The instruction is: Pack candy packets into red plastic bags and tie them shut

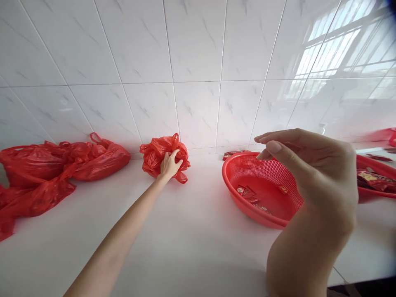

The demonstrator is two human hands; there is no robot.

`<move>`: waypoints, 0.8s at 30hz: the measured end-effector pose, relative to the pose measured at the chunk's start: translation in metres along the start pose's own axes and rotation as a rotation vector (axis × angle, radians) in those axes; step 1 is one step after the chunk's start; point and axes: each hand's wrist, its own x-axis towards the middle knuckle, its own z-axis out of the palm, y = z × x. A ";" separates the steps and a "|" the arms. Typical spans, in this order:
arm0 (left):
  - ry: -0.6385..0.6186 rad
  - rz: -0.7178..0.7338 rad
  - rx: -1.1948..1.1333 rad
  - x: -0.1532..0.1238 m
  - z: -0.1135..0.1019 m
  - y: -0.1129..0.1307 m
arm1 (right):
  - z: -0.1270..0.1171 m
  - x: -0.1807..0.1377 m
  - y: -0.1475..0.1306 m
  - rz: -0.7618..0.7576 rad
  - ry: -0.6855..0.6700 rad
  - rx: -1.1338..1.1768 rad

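Note:
My left hand (169,166) reaches far across the white counter and its fingers are closed on a crumpled red plastic bag (161,153) that lies against the tiled wall. My right hand (312,169) hovers close to the camera above a red perforated basket (244,171). Its fingers are bent and loosely together, thumb near the fingertips, and nothing shows in them. A few small red packets (247,193) lie inside the basket.
Several more red plastic bags (46,169) are heaped at the left of the white counter (192,235). A second red basket (375,175) holding packets stands at the right, partly behind my right hand. The tiled wall runs along the back.

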 end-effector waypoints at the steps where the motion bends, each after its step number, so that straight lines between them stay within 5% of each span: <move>1: -0.010 0.008 -0.014 0.001 0.001 0.001 | -0.001 0.001 0.001 0.003 -0.028 0.004; 5: 0.004 0.041 -0.093 0.004 0.006 0.009 | -0.002 0.000 -0.001 0.010 -0.079 0.002; 9: 0.148 0.058 -0.221 -0.003 0.001 0.017 | -0.001 -0.002 -0.006 0.040 -0.031 0.000; 18: 0.450 -0.059 -0.733 -0.034 -0.053 0.042 | -0.002 0.000 0.005 0.036 -0.172 0.000; 24: 0.251 -0.062 -1.186 -0.060 -0.102 0.073 | 0.018 0.002 0.007 0.092 -0.342 -0.017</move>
